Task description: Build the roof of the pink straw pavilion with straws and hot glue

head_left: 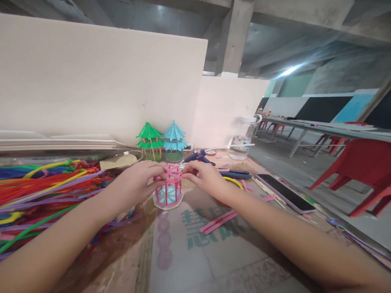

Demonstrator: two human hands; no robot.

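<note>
While the little pink pavilion frame stands upright on its pale base on the cardboard sheet, I steady it from both sides. My left hand curls around its left side, fingers closed lightly on the top ring, so the posts stay put. My right hand comes in from the other side, thumb and forefinger pinched at the rim of that ring; whether a small piece sits between them I cannot tell. Two loose pink strips lie on the cardboard just to the right of the frame, near enough to pick up. Behind the frame stand a finished green pavilion and a blue pavilion, side by side against the white board. A heap of coloured pipe cleaners fills the left side. A blue glue gun rests behind my right hand, and a phone lies off to the right.
</note>
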